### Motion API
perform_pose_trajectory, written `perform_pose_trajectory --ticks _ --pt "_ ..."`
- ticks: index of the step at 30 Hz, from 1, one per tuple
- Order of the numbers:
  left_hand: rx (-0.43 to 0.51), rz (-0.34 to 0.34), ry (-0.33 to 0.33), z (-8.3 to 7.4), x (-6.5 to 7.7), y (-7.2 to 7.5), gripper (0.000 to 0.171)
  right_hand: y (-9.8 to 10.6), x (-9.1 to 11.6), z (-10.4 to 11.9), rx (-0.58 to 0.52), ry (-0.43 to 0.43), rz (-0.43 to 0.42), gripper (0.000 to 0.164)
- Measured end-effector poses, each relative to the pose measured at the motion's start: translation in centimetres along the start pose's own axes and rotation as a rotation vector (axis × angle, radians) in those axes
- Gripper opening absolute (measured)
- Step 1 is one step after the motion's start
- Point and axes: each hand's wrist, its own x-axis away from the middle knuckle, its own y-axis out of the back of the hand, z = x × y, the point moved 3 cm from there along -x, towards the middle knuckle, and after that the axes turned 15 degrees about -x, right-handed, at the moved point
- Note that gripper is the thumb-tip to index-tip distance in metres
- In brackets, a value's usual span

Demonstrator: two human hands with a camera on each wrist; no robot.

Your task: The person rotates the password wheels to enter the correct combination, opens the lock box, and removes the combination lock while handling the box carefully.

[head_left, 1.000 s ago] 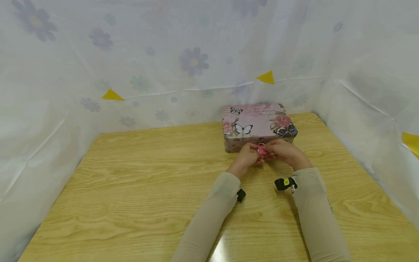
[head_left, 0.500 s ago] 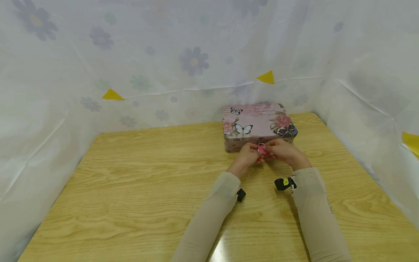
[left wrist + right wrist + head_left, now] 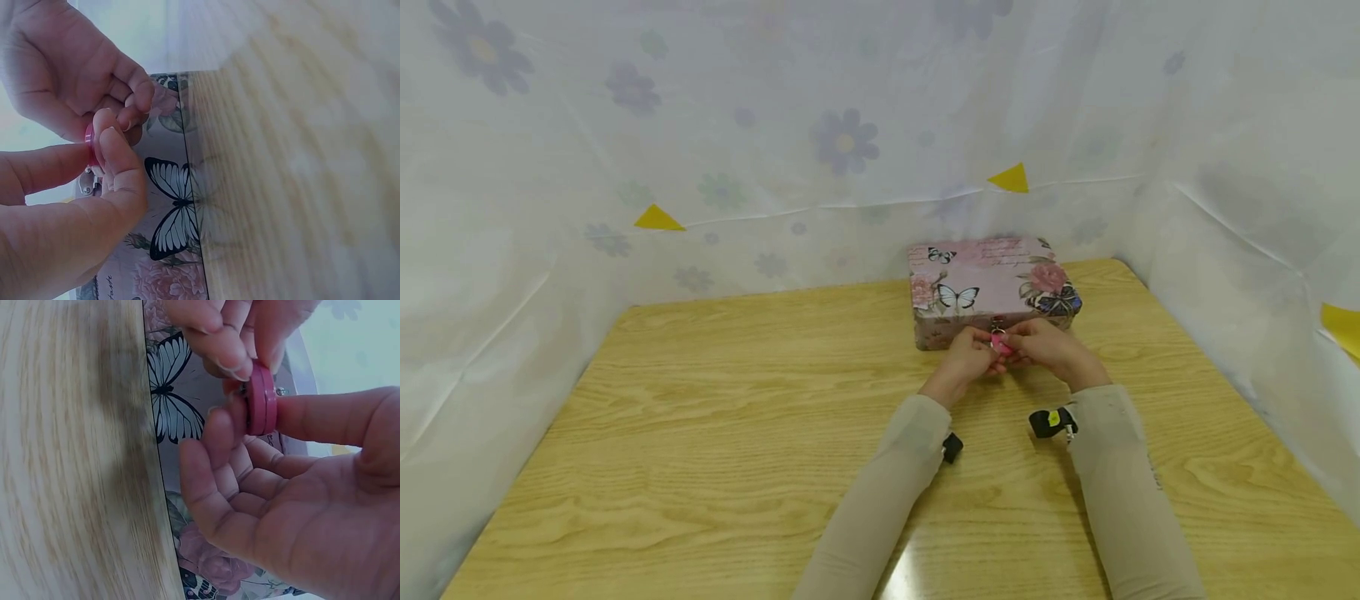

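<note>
A pink box with butterflies and roses (image 3: 985,271) stands at the back right of the table, its lid down. At its front clasp (image 3: 997,321) hangs a small pink padlock (image 3: 1000,343) with a metal shackle. Thumb and fingers of my left hand (image 3: 966,357) pinch the padlock from the left. From the other side, my right hand (image 3: 1052,350) pinches it between thumb and fingers. The right wrist view shows the padlock (image 3: 262,400) edge-on, a layered pink body. Fingers hide much of its face, and the shackle's fit in the clasp cannot be made out.
The wooden table (image 3: 715,433) extends left and forward of the box. A white flowered curtain (image 3: 790,167) closes off the back and sides, with yellow tape pieces (image 3: 658,217) on it. Black wrist straps (image 3: 1051,422) stick out below the sleeves.
</note>
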Motion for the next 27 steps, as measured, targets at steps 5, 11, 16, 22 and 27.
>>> perform_pose_trajectory --ticks 5,11,16,22,27 --pt "0.006 -0.005 -0.004 -0.07 0.11 -0.04 0.02 0.28 0.07 -0.07 -0.042 0.007 -0.004 0.036" --pt "0.005 -0.004 -0.013 0.0 -0.03 -0.08 0.019 0.57 -0.04 -0.21 -0.097 0.01 0.019 0.038" --pt "0.012 -0.004 -0.014 0.01 0.0 -0.07 0.019 0.51 -0.06 -0.23 -0.109 -0.003 0.028 0.04" --pt "0.01 0.0 -0.008 0.07 0.03 -0.07 0.02 0.37 -0.07 -0.23 -0.107 -0.013 0.036 0.045" --pt "0.017 -0.004 -0.006 0.05 -0.04 -0.1 0.02 0.34 -0.06 -0.14 -0.106 -0.013 0.035 0.043"
